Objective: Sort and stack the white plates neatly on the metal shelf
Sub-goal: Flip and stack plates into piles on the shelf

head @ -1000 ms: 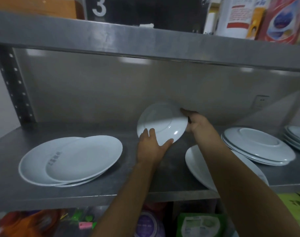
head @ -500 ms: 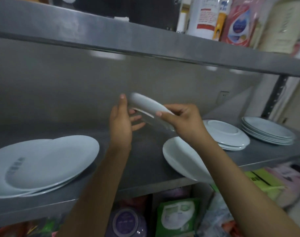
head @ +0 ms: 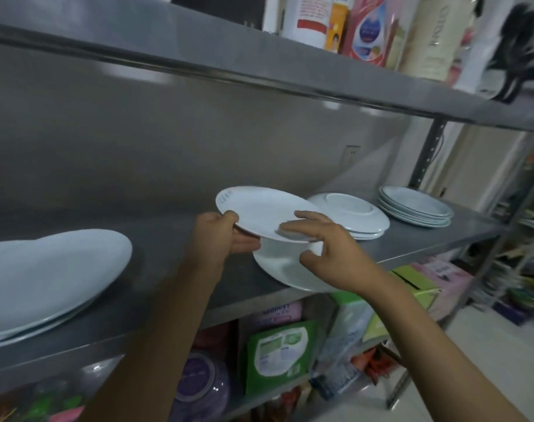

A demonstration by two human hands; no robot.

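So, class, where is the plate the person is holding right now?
Centre of the head view, the held plate hangs above the plate at the shelf's front edge, left of the upside-down stack.

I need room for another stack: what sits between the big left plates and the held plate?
Only bare metal shelf, in the head view.

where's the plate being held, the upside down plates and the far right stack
held plate (head: pixel 259 210), head view, on its upper face
upside-down plates (head: pixel 347 207), head view, on the top plate's raised foot
far right stack (head: pixel 417 202), head view, inside the top plate
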